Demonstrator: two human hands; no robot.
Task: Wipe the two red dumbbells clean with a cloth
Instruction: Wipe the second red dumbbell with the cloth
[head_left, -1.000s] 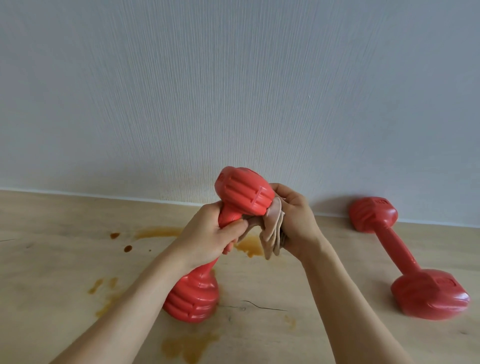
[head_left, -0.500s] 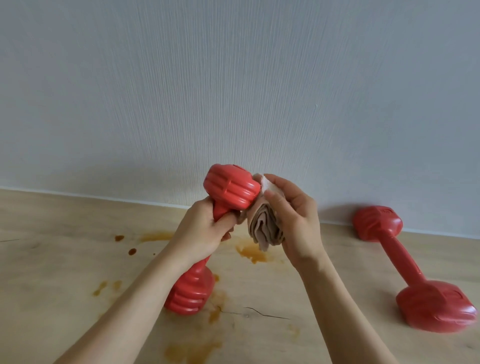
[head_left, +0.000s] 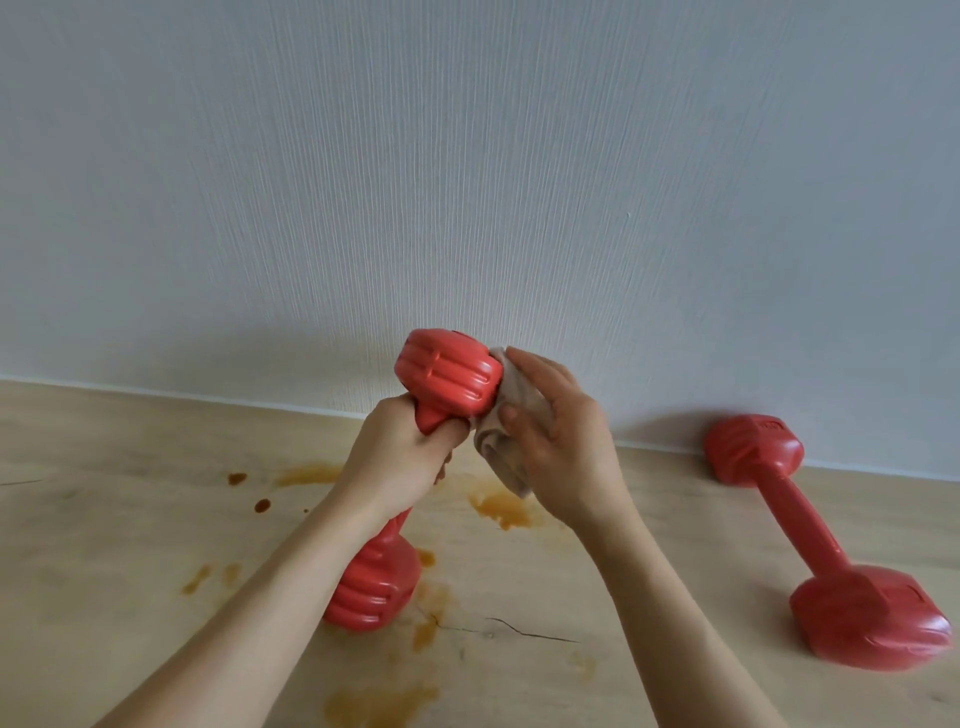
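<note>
While the left hand (head_left: 402, 452) grips the dumbbell (head_left: 447, 376) handle, the right hand (head_left: 558, 441) presses a cloth (head_left: 501, 447) against its upper head. Right of it, a second dumbbell (head_left: 810, 535) lies by the wall (head_left: 467, 182); brown stains (head_left: 501, 506) spot the floor (head_left: 104, 519) beneath.

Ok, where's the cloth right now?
In the head view, centre frame: the right hand presses the cloth against the upper head of the dumbbell, whose handle the left hand grips.

Lighting: soft, even daylight; no glare. Shadows: faint grey patches on the wall (head_left: 519, 208) behind both dumbbells. Focus: centre sharp; right dumbbell (head_left: 810, 540) slightly smeared at its near end. Distortion: wide-angle bowing along the wall's base.
</note>
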